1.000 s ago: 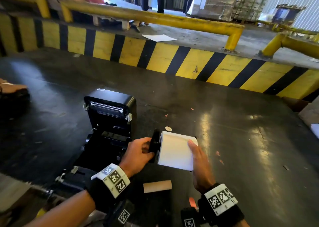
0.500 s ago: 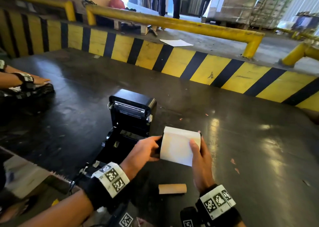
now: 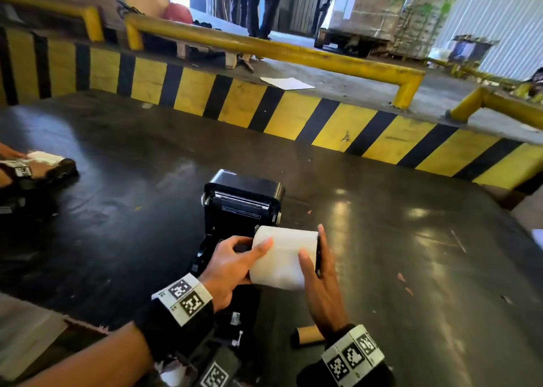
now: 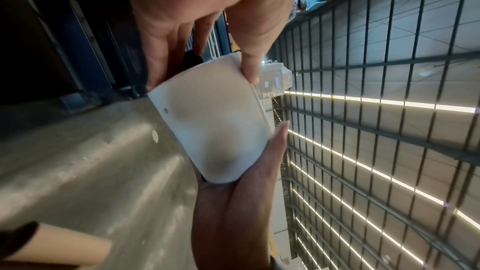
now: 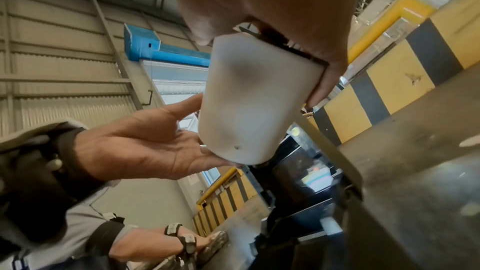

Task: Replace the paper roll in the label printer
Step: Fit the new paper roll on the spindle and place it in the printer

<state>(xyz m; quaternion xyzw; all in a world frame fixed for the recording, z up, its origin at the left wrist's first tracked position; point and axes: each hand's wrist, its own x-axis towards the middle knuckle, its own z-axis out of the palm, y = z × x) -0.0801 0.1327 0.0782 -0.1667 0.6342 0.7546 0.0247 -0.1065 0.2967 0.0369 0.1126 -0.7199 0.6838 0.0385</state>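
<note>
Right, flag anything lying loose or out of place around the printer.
A bare cardboard core lies loose on the dark floor, near the right hand. It looks like the spent roll's core. Both hands hold the white paper roll in front of the open label printer. Nothing looks damaged.

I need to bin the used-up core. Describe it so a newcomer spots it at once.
Start at the open black label printer on the dark floor. Nearer than it, by the right hand, lies the empty cardboard tube. It is brown and bare, unlike the white paper roll in both hands.
</note>
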